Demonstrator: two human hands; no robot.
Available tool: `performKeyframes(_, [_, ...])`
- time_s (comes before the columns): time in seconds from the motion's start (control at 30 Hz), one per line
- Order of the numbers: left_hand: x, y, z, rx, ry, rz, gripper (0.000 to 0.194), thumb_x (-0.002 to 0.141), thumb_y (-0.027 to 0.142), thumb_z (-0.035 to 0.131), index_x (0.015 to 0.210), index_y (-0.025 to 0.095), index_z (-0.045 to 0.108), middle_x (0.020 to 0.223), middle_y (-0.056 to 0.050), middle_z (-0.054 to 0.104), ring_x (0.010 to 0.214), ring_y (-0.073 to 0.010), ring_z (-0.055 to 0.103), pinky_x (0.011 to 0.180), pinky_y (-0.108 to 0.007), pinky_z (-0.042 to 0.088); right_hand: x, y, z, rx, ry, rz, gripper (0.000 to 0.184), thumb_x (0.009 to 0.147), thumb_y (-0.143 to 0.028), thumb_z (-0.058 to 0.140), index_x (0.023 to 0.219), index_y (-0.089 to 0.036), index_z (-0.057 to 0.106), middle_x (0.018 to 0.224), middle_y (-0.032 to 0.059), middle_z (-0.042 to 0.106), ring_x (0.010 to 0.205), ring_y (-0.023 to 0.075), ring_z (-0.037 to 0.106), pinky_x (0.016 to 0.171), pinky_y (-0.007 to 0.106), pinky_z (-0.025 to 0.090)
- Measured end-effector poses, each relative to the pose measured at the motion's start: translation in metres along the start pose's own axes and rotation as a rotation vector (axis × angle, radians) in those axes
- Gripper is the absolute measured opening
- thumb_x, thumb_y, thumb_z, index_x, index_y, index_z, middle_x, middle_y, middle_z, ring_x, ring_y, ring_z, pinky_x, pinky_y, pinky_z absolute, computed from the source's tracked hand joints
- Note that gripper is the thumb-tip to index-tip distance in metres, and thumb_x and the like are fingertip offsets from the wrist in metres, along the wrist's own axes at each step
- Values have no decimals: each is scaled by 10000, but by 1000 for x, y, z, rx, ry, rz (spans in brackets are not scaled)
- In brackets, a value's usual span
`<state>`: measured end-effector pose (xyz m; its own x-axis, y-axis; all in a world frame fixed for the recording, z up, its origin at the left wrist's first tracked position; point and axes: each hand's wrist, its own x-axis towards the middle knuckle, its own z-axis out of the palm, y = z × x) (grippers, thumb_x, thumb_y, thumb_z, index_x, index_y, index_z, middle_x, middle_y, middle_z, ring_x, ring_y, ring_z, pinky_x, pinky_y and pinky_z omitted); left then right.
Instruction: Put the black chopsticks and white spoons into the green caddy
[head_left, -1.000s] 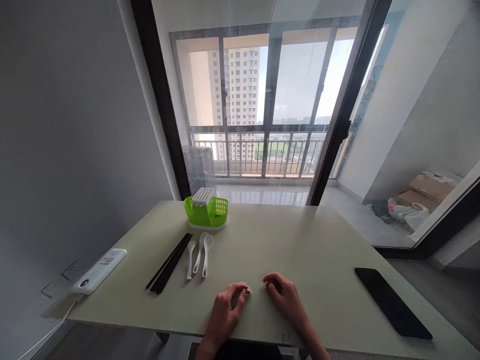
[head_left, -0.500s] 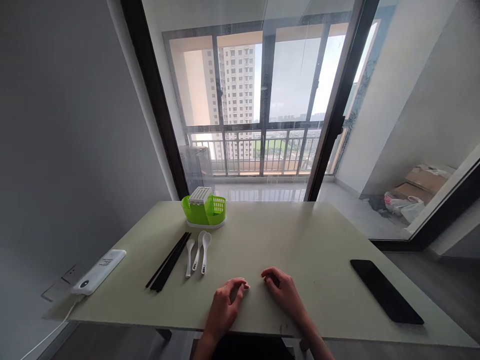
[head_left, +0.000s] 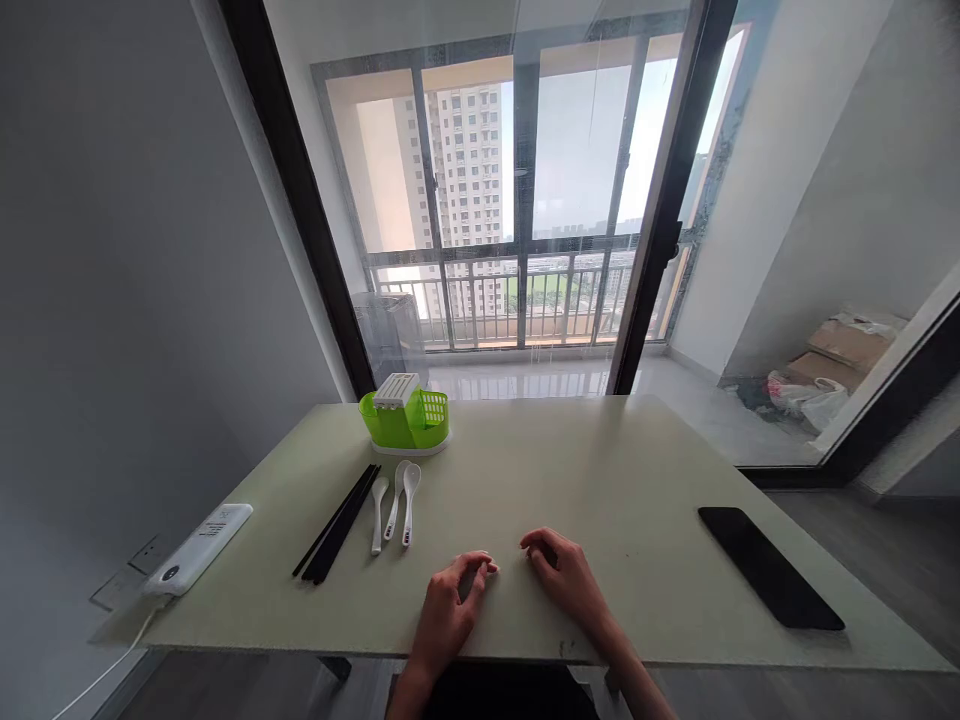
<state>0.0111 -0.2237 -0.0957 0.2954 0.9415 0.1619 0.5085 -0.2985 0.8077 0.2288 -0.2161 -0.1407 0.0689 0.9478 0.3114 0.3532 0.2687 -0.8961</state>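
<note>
My left hand [head_left: 451, 598] rests near the table's front edge, palm inward. Its fingers curve loosely, with a gap between thumb and forefinger and nothing held. My right hand [head_left: 561, 572] lies a short way to the right, fingers bent and apart from the thumb, also holding nothing. Closest to my left hand are white spoons [head_left: 409, 505], lying handles toward me. Beside them lies a bundle of black chopsticks [head_left: 341, 530], placed slantwise. Behind these stands a bright green utensil holder [head_left: 390, 428] with a white slotted top and a white base.
On the pale green table [head_left: 600, 460], a white power bank [head_left: 202, 548] with a cable lies at the left edge. A black phone [head_left: 769, 568] lies at the right. Beyond the far edge is a dark-framed glass door [head_left: 649, 250]. A grey wall borders the left.
My view has shifted slightly, so the scene sits a little differently in the picture. Both hands keep their pose, and the objects on the table stay in place.
</note>
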Motion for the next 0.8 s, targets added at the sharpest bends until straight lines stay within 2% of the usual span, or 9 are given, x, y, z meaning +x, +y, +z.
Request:
performKeyframes(0.2, [0,4,-1,-7,-13,-15,324,983,509,503,1105,292,711,1105,-19,791,1035,-223,734,741,-250,562,-1,-2,0,-16,-24,20,251,887,-259,489,910,-206,734,794,32,720,689,190,627,657,281,463])
performKeyframes(0.4, [0,3,0,-18,-8,-10,282,982,468,523,1106,288,700,1109,-22,791,1048,-220,729,867,-288,560,0,-3,-1,0,-35,32,250,876,-242,486,921,-205,730,797,31,716,703,194,629,665,281,461])
performKeyframes(0.6, [0,2,0,-10,-15,-16,279,986,461,519,1103,281,696,1117,-20,788,1045,-215,732,792,-256,565,-1,-4,-1,-1,-29,34,247,886,-237,491,922,-208,734,810,32,723,710,194,632,673,281,457])
performKeyframes(0.73, [-1,0,0,-31,-4,-2,259,991,444,524,1103,285,694,1119,-10,786,1050,-200,730,931,-266,543,-1,-2,1,-5,-42,25,241,886,-228,489,922,-208,726,810,28,717,717,193,635,678,278,459])
performKeyframes(0.8, [-2,-2,0,-38,-4,-9,263,997,449,515,1110,291,691,1133,-6,782,1051,-194,731,940,-260,541,0,-1,2,-10,-55,21,237,890,-221,484,926,-209,718,825,27,715,730,192,637,695,277,463])
